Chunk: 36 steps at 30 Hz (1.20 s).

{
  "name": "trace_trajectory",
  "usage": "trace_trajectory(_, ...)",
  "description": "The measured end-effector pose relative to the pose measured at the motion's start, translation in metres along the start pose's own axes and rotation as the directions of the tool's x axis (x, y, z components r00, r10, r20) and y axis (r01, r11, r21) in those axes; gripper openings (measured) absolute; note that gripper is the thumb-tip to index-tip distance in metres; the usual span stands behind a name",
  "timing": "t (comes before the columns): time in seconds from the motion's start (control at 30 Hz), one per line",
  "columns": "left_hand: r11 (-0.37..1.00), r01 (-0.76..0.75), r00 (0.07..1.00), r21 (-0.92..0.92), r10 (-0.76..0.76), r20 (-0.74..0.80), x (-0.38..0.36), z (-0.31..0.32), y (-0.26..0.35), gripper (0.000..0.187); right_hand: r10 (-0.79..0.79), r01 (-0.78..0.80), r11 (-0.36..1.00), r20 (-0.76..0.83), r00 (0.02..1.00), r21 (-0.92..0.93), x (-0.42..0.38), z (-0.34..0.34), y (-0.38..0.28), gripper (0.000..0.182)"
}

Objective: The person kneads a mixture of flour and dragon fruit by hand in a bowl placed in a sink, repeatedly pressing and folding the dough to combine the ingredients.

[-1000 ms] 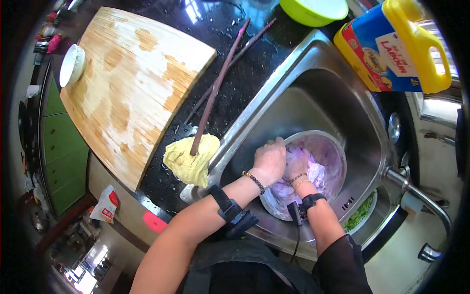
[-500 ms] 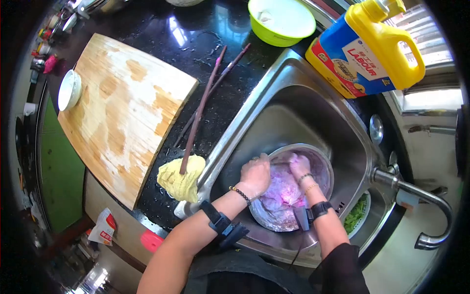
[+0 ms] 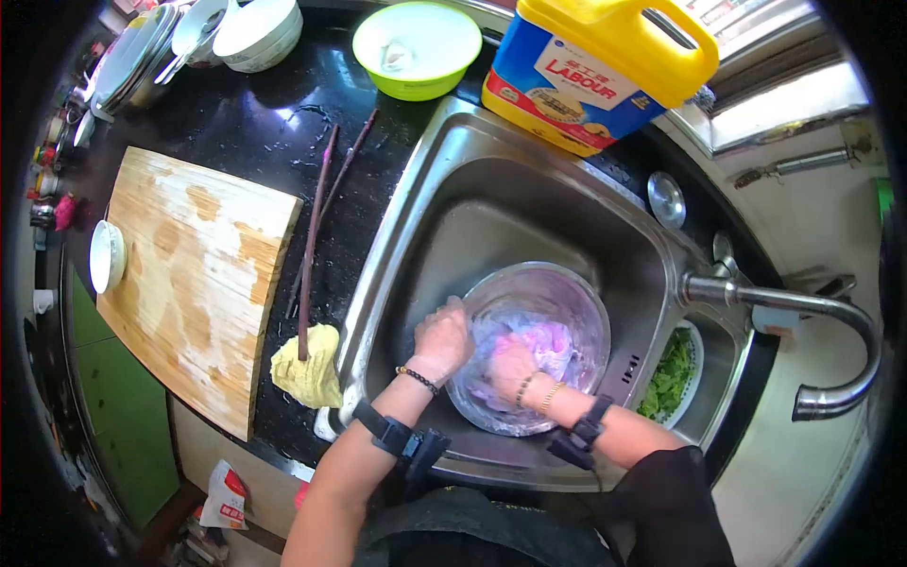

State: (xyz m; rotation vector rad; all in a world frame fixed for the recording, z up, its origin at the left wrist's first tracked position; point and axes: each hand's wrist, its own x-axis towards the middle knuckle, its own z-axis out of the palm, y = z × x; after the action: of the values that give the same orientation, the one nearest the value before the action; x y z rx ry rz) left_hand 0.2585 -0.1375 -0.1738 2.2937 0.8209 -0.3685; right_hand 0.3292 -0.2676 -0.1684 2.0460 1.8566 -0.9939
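Note:
A round metal bowl (image 3: pixel 590 312) sits in the large basin of the steel sink (image 3: pixel 378 274), holding cloudy liquid and a pale, pink-lit mass (image 3: pixel 553 342). My left hand (image 3: pixel 444 338) is closed at the bowl's left rim, its fingertips largely hidden. Inside the bowl, my right hand (image 3: pixel 513 367) is pressed down into the mass, its fingers hidden by it and blurred. Left of the sink, a yellow cloth (image 3: pixel 310 370) lies on the counter under the end of a dark stick (image 3: pixel 312 255).
A wooden board (image 3: pixel 194 274) with a small white bowl (image 3: pixel 108 256) lies left. A green basin (image 3: pixel 416 47) and a yellow jug (image 3: pixel 595 76) stand behind the sink. The faucet (image 3: pixel 803 302) arches at right, near leafy greens (image 3: pixel 671 378) in a smaller basin.
The view has shifted, bringing stacked dishes into sight at top left. My right hand has moved from the bowl's far right side to its lower middle. My left hand stays at the rim.

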Motion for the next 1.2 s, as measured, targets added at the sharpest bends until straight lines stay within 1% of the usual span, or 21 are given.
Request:
trace_trajectory(0.13,1.000,-0.011,1.000,-0.001,0.011,0.015,0.001,0.002,-0.001,0.016,0.018,-0.013,0.995,-0.049,0.999,0.094,-0.070,-0.006,0.011,0.030)
trace_trajectory(0.17,1.000,-0.014,1.000,-0.007,0.014,0.018,0.001,0.003,-0.001,0.016,-0.008,0.047,0.992,-0.300,0.954,0.121,-0.085,0.004,0.013,0.026)
trace_trajectory(0.2,1.000,-0.001,1.000,-0.004,0.001,0.020,0.002,0.004,-0.001,0.016,-0.025,0.112,0.985,-0.533,0.846,0.132,-0.093,0.013,0.013,0.023)
trace_trajectory(0.33,1.000,0.009,1.000,-0.013,-0.009,-0.009,0.000,0.005,0.000,0.018,0.008,0.016,0.999,-0.590,0.808,0.036,-0.085,0.041,0.021,0.022)
trace_trajectory(0.4,1.000,0.019,1.000,-0.017,-0.019,0.001,0.001,0.004,0.001,0.019,-0.191,0.191,0.980,-0.561,0.806,-0.059,-0.079,0.042,0.028,0.023)
trace_trajectory(0.43,0.999,0.028,1.000,-0.024,-0.028,0.012,0.001,0.004,0.001,0.019,-0.194,0.197,0.979,-0.556,0.808,-0.054,-0.073,0.064,0.036,0.023)
trace_trajectory(0.47,0.999,0.036,0.999,-0.026,-0.035,0.022,0.001,0.004,0.000,0.019,-0.005,0.194,0.900,-0.436,0.900,0.389,-0.066,0.101,0.047,0.019)
trace_trajectory(0.5,0.998,0.029,1.000,-0.050,-0.029,0.002,0.000,0.004,0.001,0.020,0.115,0.103,0.651,-0.232,0.966,0.752,-0.060,0.109,0.047,0.027)
trace_trajectory(0.53,0.997,0.022,1.000,-0.071,-0.023,-0.017,0.000,0.004,0.001,0.021,-0.015,0.114,0.885,-0.217,0.976,0.452,-0.052,0.113,0.051,0.026)
trace_trajectory(0.57,0.997,0.028,1.000,-0.072,-0.029,-0.006,-0.001,0.003,0.001,0.021,-0.015,0.112,0.881,-0.209,0.978,0.460,-0.045,0.107,0.049,0.026)
trace_trajectory(0.63,0.995,0.023,1.000,-0.095,-0.023,-0.004,-0.001,0.002,0.002,0.021,-0.054,0.069,0.994,-0.178,0.983,0.081,-0.033,0.095,0.044,0.020)
trace_trajectory(0.67,0.995,0.026,1.000,-0.095,-0.026,0.007,-0.001,0.002,0.002,0.021,-0.129,0.112,0.987,-0.154,0.980,-0.120,-0.027,0.081,0.042,0.016)
trace_trajectory(0.7,0.995,0.038,0.999,-0.090,-0.038,-0.002,-0.001,0.002,0.003,0.020,-0.129,0.113,0.987,-0.149,0.980,-0.112,-0.020,0.074,0.040,0.016)
trace_trajectory(0.77,0.995,0.057,0.998,-0.082,-0.057,-0.004,-0.001,0.001,0.004,0.019,-0.164,0.150,0.986,-0.310,0.937,-0.067,-0.009,0.068,0.037,0.016)
trace_trajectory(0.8,0.995,0.052,0.999,-0.084,-0.052,0.001,-0.001,-0.001,0.004,0.018,-0.132,0.120,0.991,-0.327,0.936,-0.056,-0.002,0.073,0.039,0.015)
trace_trajectory(0.87,0.995,0.059,0.998,-0.084,-0.058,0.010,-0.001,0.001,0.003,0.016,-0.103,0.088,0.994,-0.290,0.951,-0.064,0.008,0.067,0.038,0.014)
trace_trajectory(0.97,0.992,0.036,0.996,-0.119,-0.046,-0.083,0.000,0.005,0.002,0.014,-0.047,0.035,0.998,-0.232,0.971,-0.057,0.024,0.056,0.037,0.011)
trace_trajectory(1.03,0.990,0.046,0.996,-0.136,-0.055,-0.067,0.000,0.003,0.003,0.014,-0.008,-0.002,1.000,-0.346,0.938,-0.030,0.033,0.059,0.038,0.009)
trace_trajectory(1.13,0.991,0.042,0.995,-0.128,-0.052,-0.081,0.000,0.004,0.003,0.016,0.026,-0.037,0.999,-0.412,0.911,-0.018,0.045,0.053,0.038,0.008)
trace_trajectory(1.17,0.991,0.042,0.994,-0.124,-0.055,-0.096,0.001,0.002,0.003,0.016,0.016,-0.030,0.999,-0.423,0.906,-0.026,0.049,0.049,0.038,0.008)
trace_trajectory(1.2,0.996,0.044,0.997,-0.076,-0.048,-0.053,0.001,0.000,0.003,0.016,0.067,-0.068,0.998,-0.362,0.930,0.011,0.052,0.046,0.037,0.010)
